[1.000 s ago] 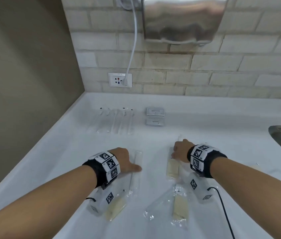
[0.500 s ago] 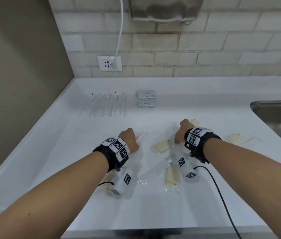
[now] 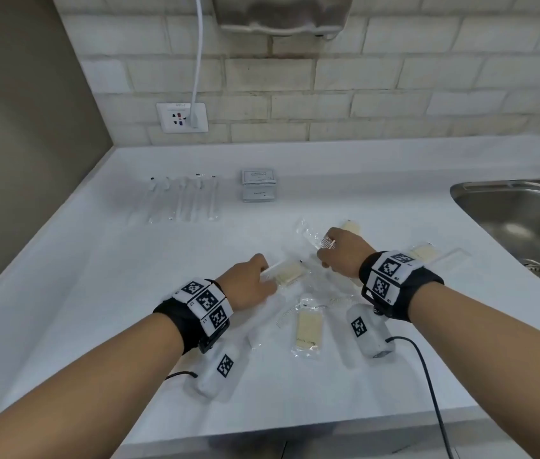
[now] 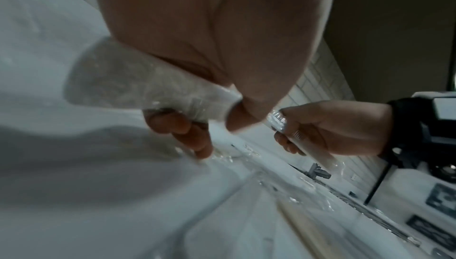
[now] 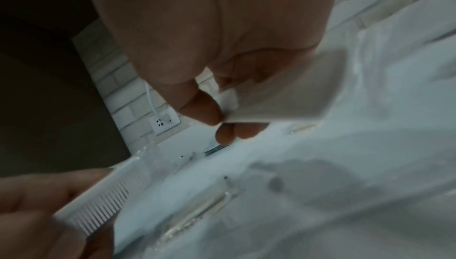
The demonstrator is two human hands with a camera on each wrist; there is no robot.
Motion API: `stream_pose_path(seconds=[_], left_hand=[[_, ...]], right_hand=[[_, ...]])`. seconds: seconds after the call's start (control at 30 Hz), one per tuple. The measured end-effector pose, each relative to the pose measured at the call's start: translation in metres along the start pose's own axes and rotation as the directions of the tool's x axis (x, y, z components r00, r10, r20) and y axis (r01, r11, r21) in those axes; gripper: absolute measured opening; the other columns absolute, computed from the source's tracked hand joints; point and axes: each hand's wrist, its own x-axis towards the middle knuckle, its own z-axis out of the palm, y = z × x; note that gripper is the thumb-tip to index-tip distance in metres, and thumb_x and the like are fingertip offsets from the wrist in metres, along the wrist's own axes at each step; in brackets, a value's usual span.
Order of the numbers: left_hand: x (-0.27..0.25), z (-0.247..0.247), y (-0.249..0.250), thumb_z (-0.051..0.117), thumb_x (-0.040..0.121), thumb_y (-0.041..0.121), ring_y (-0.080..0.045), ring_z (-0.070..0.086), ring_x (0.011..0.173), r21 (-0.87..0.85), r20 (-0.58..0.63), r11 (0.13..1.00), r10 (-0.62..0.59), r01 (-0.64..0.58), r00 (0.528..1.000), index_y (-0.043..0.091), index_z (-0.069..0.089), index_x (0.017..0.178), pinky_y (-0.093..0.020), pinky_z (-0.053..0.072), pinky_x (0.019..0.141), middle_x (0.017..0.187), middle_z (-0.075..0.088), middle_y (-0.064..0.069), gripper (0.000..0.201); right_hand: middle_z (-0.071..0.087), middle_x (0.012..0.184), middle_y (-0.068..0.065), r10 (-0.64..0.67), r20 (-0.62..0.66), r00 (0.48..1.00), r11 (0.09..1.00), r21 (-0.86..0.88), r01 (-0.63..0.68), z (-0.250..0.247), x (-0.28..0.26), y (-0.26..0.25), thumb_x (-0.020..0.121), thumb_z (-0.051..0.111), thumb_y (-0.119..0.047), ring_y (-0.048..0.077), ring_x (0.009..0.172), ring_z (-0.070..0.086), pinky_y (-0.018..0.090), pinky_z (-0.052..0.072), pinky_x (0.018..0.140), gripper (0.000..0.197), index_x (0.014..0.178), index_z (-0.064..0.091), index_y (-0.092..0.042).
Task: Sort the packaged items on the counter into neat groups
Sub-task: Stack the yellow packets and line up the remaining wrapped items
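My left hand grips a white comb in a clear packet just above the counter; its teeth show in the right wrist view. To its right, my right hand pinches another packaged white comb, held tilted. Loose cream packets lie around: one below the hands, one between them, one beyond the right hand, one right of the wrist. At the back, a row of clear toothbrush packets and a stack of grey sachets lie grouped.
A steel sink cuts into the counter at the right. A wall socket with a white cable sits on the tiled wall, under a metal dryer. The counter's front edge runs close beneath my forearms.
Both hands have closed on comb packets and raised them off the counter, drifting toward each other. The head view has tipped down, so the sink shows more.
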Motion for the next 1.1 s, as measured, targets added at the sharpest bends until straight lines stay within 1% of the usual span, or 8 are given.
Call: stream_pose_path(seconds=[0.13, 0.37, 0.47, 0.53, 0.7, 0.83, 0.93, 1.1], left_hand=[[-0.013, 0.010, 0.010, 0.079, 0.051, 0.057, -0.016, 0.064, 0.080, 0.161, 0.058, 0.986, -0.045, 0.035, 0.997, 0.025, 0.046, 0.096, -0.039, 0.058, 0.075, 0.090, 0.064, 0.003, 0.064], [-0.019, 0.016, 0.021, 0.080, 0.065, 0.031, -0.015, 0.060, 0.079, 0.216, -0.035, 0.952, -0.213, 0.215, 0.976, 0.015, 0.060, 0.097, -0.024, 0.047, 0.061, 0.091, 0.062, 0.002, 0.041], [-0.021, 0.015, 0.018, 0.078, 0.071, 0.026, -0.014, 0.050, 0.060, 0.090, -0.037, 0.956, -0.277, 0.279, 0.960, 0.016, 0.056, 0.071, -0.022, 0.036, 0.052, 0.067, 0.053, 0.003, 0.024], [-0.024, 0.017, 0.014, 0.070, 0.078, 0.024, -0.014, 0.037, 0.052, 0.047, -0.061, 0.959, -0.276, 0.279, 0.959, 0.019, 0.041, 0.059, -0.024, 0.027, 0.050, 0.060, 0.039, 0.003, 0.036], [-0.034, 0.010, 0.016, 0.045, 0.098, 0.030, -0.019, 0.054, 0.075, -0.173, -0.155, 0.954, -0.272, 0.245, 0.950, 0.011, 0.047, 0.098, -0.031, 0.042, 0.066, 0.086, 0.055, -0.001, 0.019], [-0.036, 0.002, 0.030, 0.043, 0.101, 0.022, -0.028, 0.070, 0.095, -0.537, -0.196, 0.840, -0.207, 0.072, 0.958, 0.008, 0.048, 0.117, -0.045, 0.053, 0.091, 0.101, 0.071, -0.007, 0.022], [-0.034, 0.001, 0.042, 0.044, 0.100, 0.013, -0.037, 0.070, 0.091, -0.733, -0.196, 0.680, -0.207, -0.003, 0.959, 0.006, 0.050, 0.120, -0.053, 0.055, 0.088, 0.109, 0.069, -0.021, 0.022], [-0.025, 0.010, 0.051, 0.047, 0.097, 0.005, -0.034, 0.070, 0.091, -0.817, -0.081, 0.576, -0.169, 0.032, 0.982, 0.004, 0.057, 0.124, -0.041, 0.059, 0.078, 0.113, 0.069, -0.023, 0.029]], right_hand=[[0.054, 0.123, 0.007, 0.032, 0.130, 0.991, 0.984, -0.178, -0.008, -0.006, -0.011, 0.009, 0.090, 0.055, -0.031, 0.026, 0.111, 0.054, 0.031, 0.041, 0.086, 0.050, 0.134, 0.043, -0.011], [0.054, 0.126, 0.004, 0.050, 0.197, 0.979, 0.892, -0.449, 0.045, -0.019, -0.027, 0.034, 0.077, 0.070, -0.017, 0.024, 0.109, 0.055, 0.029, 0.048, 0.082, 0.050, 0.122, 0.049, -0.013], [0.055, 0.124, 0.008, 0.018, 0.190, 0.982, 0.879, -0.470, 0.075, -0.020, -0.031, 0.044, 0.081, 0.064, -0.009, 0.023, 0.101, 0.055, 0.027, 0.046, 0.077, 0.045, 0.123, 0.050, -0.008], [0.056, 0.125, 0.008, 0.002, 0.192, 0.981, 0.884, -0.460, 0.088, -0.018, -0.032, 0.047, 0.083, 0.059, -0.006, 0.024, 0.104, 0.057, 0.029, 0.049, 0.082, 0.043, 0.125, 0.050, -0.009], [0.055, 0.130, 0.007, -0.058, 0.234, 0.970, 0.861, -0.481, 0.168, -0.020, -0.032, 0.044, 0.086, 0.060, -0.009, 0.026, 0.116, 0.057, 0.033, 0.050, 0.093, 0.045, 0.130, 0.050, -0.009], [0.061, 0.121, 0.006, -0.156, 0.216, 0.964, 0.867, -0.438, 0.238, -0.028, -0.031, 0.036, 0.089, 0.059, -0.015, 0.025, 0.110, 0.059, 0.031, 0.050, 0.090, 0.030, 0.118, 0.061, -0.010], [0.068, 0.107, 0.004, -0.233, 0.210, 0.950, 0.887, -0.353, 0.296, -0.034, -0.031, 0.025, 0.087, 0.059, -0.012, 0.023, 0.101, 0.063, 0.031, 0.052, 0.086, 0.018, 0.102, 0.068, -0.014], [0.066, 0.095, 0.001, -0.392, 0.220, 0.893, 0.834, -0.323, 0.446, -0.048, -0.031, -0.001, 0.085, 0.063, -0.014, 0.019, 0.086, 0.060, 0.029, 0.049, 0.075, 0.008, 0.093, 0.066, -0.014]])
